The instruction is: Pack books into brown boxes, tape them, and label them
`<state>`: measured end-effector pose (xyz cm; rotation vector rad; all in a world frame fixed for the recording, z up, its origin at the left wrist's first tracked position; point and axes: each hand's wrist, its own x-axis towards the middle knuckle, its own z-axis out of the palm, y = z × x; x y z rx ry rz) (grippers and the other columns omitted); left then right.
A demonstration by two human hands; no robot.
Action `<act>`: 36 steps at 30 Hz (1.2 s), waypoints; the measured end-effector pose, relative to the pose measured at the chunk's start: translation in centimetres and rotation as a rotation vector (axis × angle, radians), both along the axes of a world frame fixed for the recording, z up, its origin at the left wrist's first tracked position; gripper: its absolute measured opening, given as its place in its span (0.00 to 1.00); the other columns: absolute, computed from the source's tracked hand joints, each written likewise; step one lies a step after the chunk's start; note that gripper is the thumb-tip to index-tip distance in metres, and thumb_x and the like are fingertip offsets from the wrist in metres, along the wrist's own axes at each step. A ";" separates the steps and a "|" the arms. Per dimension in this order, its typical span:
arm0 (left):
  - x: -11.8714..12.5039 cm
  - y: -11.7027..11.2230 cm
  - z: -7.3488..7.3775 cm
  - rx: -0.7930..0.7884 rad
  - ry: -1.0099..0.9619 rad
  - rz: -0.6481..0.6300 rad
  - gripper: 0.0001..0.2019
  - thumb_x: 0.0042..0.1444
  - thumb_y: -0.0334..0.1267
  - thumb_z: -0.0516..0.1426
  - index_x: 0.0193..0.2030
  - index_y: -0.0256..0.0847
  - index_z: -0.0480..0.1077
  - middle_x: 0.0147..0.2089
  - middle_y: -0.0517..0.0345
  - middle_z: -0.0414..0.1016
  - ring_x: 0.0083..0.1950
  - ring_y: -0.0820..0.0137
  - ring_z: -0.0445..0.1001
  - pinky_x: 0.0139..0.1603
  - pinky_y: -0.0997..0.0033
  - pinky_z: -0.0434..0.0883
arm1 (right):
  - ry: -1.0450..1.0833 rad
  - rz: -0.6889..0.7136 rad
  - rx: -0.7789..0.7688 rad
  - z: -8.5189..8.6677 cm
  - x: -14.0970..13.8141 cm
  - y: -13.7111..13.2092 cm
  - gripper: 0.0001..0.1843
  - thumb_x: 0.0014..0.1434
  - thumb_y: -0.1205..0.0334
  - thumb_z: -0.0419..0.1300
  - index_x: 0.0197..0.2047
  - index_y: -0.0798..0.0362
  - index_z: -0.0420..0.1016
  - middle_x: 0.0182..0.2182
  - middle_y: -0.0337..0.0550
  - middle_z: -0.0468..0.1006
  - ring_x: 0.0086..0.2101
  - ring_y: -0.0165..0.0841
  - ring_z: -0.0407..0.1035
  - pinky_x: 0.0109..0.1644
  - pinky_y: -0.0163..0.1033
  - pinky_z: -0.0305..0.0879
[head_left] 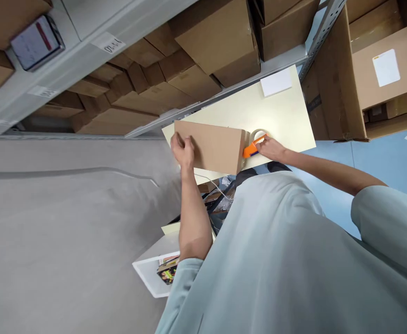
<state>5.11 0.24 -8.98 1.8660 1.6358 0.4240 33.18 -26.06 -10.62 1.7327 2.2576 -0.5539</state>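
A brown cardboard box (217,144) lies on a pale yellow table (290,116). My left hand (184,150) rests on its left end, fingers curled against the cardboard. At the box's right end, my right hand (270,148) is closed around an orange tape dispenser (250,149). A roll of tape (253,134) sits on the dispenser, whose front meets the right end of the box. The grip of the dispenser is mostly hidden by my fingers.
A white sheet or pad (276,82) lies at the table's far right. Shelves of cardboard boxes (217,32) run behind it. A large open carton (339,93) stands to the right, a grey wall (67,222) to the left. A white bin (151,273) is below.
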 end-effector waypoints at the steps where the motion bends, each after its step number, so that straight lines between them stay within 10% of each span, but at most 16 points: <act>1: 1.2 -0.2 0.0 0.007 0.021 -0.031 0.36 0.69 0.54 0.59 0.76 0.33 0.64 0.83 0.35 0.58 0.86 0.53 0.52 0.87 0.48 0.46 | 0.031 0.001 -0.015 0.1 -1.4 -0.6 0.20 0.69 0.79 0.48 0.57 0.72 0.76 0.39 0.62 0.88 0.38 0.44 0.83 0.60 0.52 0.64; 8: 8.9 -12.6 2.4 0.026 0.010 -0.565 0.26 0.75 0.54 0.55 0.72 0.45 0.73 0.85 0.47 0.56 0.89 0.52 0.40 0.86 0.37 0.37 | 0.094 -0.068 -0.074 0.0 -5.8 -2.5 0.21 0.70 0.79 0.47 0.59 0.70 0.76 0.42 0.61 0.87 0.41 0.44 0.83 0.60 0.51 0.66; 11: 9.4 -17.1 2.4 0.005 0.092 -0.599 0.22 0.76 0.50 0.52 0.66 0.44 0.77 0.82 0.45 0.62 0.89 0.54 0.42 0.87 0.40 0.37 | 0.094 -0.074 -0.048 -0.2 -5.4 -3.2 0.23 0.71 0.79 0.46 0.62 0.71 0.74 0.43 0.60 0.87 0.42 0.45 0.83 0.60 0.50 0.66; 17: 8.7 -17.4 1.7 -0.010 0.099 -0.618 0.20 0.76 0.47 0.51 0.63 0.42 0.78 0.80 0.41 0.64 0.89 0.56 0.40 0.87 0.42 0.38 | 0.155 -0.076 -0.051 -0.5 -2.4 -7.2 0.23 0.72 0.77 0.47 0.64 0.70 0.73 0.45 0.61 0.88 0.44 0.43 0.83 0.58 0.46 0.66; 24: 8.9 -17.4 1.8 -0.016 0.100 -0.639 0.20 0.75 0.49 0.53 0.64 0.43 0.77 0.81 0.42 0.63 0.89 0.54 0.38 0.87 0.40 0.39 | -0.078 -0.315 -0.102 -1.2 10.6 -14.2 0.16 0.73 0.71 0.52 0.56 0.65 0.78 0.38 0.59 0.88 0.37 0.42 0.82 0.54 0.46 0.67; 28: 8.7 -17.8 2.1 -0.010 0.094 -0.663 0.19 0.75 0.48 0.54 0.63 0.43 0.77 0.80 0.41 0.64 0.89 0.54 0.39 0.87 0.41 0.38 | -0.157 -0.305 0.017 -1.2 14.0 -10.5 0.18 0.75 0.71 0.47 0.51 0.66 0.78 0.37 0.58 0.88 0.38 0.40 0.82 0.56 0.45 0.67; 36: 7.6 -19.0 2.1 -0.027 0.105 -0.788 0.16 0.73 0.46 0.56 0.60 0.44 0.79 0.77 0.43 0.68 0.88 0.54 0.44 0.87 0.41 0.40 | -0.064 -0.246 0.047 -3.1 10.6 2.6 0.18 0.71 0.78 0.41 0.44 0.67 0.72 0.34 0.55 0.86 0.42 0.37 0.82 0.59 0.43 0.67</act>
